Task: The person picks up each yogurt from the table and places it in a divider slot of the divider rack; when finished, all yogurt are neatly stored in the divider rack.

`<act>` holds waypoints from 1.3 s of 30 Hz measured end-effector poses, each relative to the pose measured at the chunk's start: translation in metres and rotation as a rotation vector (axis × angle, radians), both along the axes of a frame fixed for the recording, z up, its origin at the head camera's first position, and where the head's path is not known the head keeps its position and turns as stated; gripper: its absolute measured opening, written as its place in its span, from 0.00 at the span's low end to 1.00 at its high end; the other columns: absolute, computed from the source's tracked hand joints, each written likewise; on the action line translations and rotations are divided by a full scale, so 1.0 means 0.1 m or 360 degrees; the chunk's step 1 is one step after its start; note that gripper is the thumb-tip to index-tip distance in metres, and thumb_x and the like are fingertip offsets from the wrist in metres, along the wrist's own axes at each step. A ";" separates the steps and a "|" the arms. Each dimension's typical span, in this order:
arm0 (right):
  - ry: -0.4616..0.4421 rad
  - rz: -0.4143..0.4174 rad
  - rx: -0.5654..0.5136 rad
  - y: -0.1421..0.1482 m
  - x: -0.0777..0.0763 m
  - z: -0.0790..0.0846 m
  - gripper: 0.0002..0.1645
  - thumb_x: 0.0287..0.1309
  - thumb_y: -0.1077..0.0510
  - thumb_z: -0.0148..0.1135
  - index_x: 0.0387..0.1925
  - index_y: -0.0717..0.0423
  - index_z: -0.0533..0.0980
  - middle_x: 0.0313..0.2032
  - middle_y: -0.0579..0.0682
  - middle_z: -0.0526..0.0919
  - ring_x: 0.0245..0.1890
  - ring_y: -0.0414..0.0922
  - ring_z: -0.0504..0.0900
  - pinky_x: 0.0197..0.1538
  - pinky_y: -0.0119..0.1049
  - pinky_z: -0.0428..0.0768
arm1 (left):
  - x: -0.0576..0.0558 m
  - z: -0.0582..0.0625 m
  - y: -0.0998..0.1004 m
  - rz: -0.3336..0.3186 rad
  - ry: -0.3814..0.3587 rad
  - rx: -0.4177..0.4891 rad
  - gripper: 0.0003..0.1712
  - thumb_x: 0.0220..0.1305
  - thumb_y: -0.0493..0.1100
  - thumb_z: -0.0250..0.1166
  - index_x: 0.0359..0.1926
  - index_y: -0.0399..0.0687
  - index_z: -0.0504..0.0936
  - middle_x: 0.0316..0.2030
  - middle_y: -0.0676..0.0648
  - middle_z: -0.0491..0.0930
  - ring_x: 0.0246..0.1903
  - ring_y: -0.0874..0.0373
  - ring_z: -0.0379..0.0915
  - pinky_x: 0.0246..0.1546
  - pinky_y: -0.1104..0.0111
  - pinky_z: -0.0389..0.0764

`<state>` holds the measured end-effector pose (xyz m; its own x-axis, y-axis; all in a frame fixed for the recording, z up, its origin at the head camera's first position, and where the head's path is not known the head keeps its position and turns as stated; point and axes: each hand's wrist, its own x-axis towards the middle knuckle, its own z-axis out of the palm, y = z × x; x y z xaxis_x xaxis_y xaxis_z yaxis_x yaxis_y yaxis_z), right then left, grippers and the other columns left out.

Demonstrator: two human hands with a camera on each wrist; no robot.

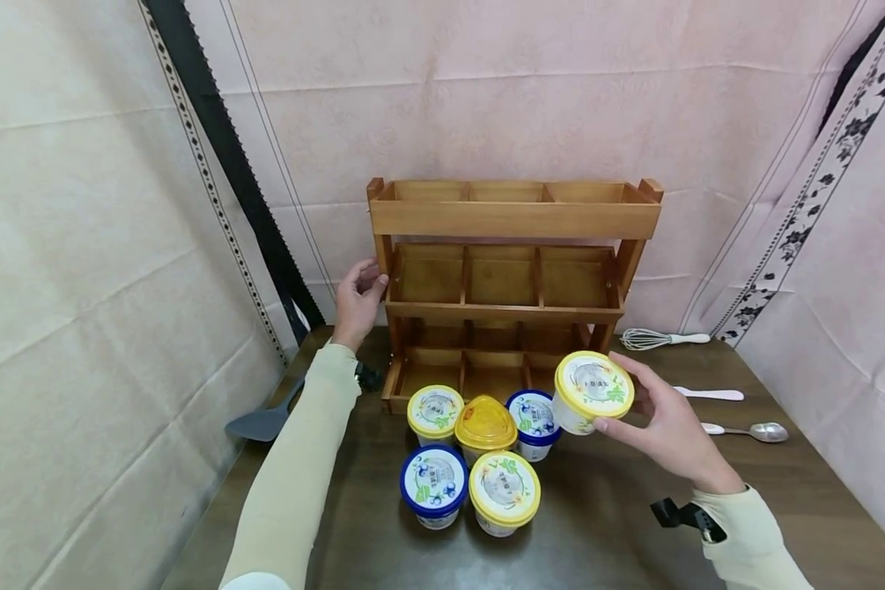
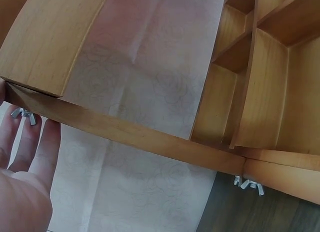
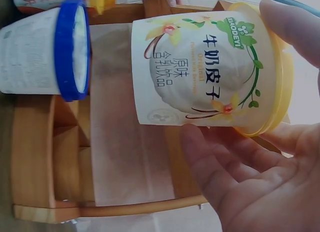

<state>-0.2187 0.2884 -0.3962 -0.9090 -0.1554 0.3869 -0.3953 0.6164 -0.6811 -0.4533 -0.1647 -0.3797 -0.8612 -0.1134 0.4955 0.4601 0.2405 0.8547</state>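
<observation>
My right hand (image 1: 667, 422) grips a white tub with a yellow lid (image 1: 593, 387) between thumb and fingers, lifted above the table; its printed side (image 3: 205, 67) shows in the right wrist view. My left hand (image 1: 359, 301) touches the left side post of a three-tier wooden rack (image 1: 516, 220), its fingers (image 2: 47, 147) beside a wing nut. Before the rack stand two blue-lidded tubs (image 1: 433, 483) (image 1: 534, 418), two yellow-lidded tubs (image 1: 505, 490) (image 1: 436, 411), and a cup with a domed amber lid (image 1: 486, 424). The rack's upper compartments hold nothing visible.
A whisk (image 1: 664, 338), a white handle (image 1: 710, 394) and a spoon (image 1: 767, 432) lie along the table's right side. At the left edge rests a grey spatula (image 1: 260, 424). Pale curtains (image 1: 487, 98) hang behind and on both sides.
</observation>
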 end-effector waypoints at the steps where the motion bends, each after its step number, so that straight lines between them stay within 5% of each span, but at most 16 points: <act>1: 0.0006 -0.0003 -0.0015 0.00 -0.01 0.02 0.54 0.49 0.47 0.78 0.74 0.36 0.58 0.64 0.46 0.73 0.51 0.32 0.79 0.48 0.22 0.79 | 0.00 0.00 0.00 0.0001 0.0001 -0.0001 0.23 0.67 0.55 0.64 0.62 0.62 0.76 0.53 0.46 0.80 0.51 0.53 0.76 0.57 0.60 0.78; 15: 0.0125 -0.0010 -0.0149 0.03 -0.23 0.34 0.56 0.51 0.55 0.77 0.76 0.42 0.56 0.62 0.48 0.73 0.50 0.33 0.78 0.47 0.19 0.78 | -0.05 -0.05 0.02 0.0026 0.0097 0.0016 0.23 0.66 0.54 0.65 0.61 0.59 0.78 0.51 0.45 0.82 0.49 0.53 0.77 0.55 0.59 0.78; 27: 0.0195 -0.0154 -0.0131 0.05 -0.43 0.55 0.56 0.53 0.50 0.76 0.76 0.39 0.54 0.65 0.49 0.71 0.53 0.35 0.73 0.46 0.16 0.76 | -0.02 -0.09 0.04 0.0095 0.0119 -0.0018 0.22 0.67 0.53 0.64 0.61 0.61 0.78 0.50 0.46 0.82 0.50 0.52 0.77 0.58 0.56 0.77; 39: 0.0058 -0.0126 -0.0145 0.04 -0.54 0.34 0.56 0.52 0.47 0.75 0.76 0.40 0.54 0.60 0.48 0.74 0.50 0.42 0.77 0.44 0.19 0.78 | -0.02 -0.08 0.05 0.0111 0.0080 -0.0010 0.21 0.68 0.55 0.64 0.60 0.69 0.77 0.52 0.51 0.82 0.51 0.57 0.76 0.59 0.58 0.76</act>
<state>-0.2723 0.2925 -0.3618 -0.9021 -0.0461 0.4291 -0.3732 0.5827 -0.7219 -0.4550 -0.1593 -0.3878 -0.8254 -0.1694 0.5386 0.4840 0.2787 0.8295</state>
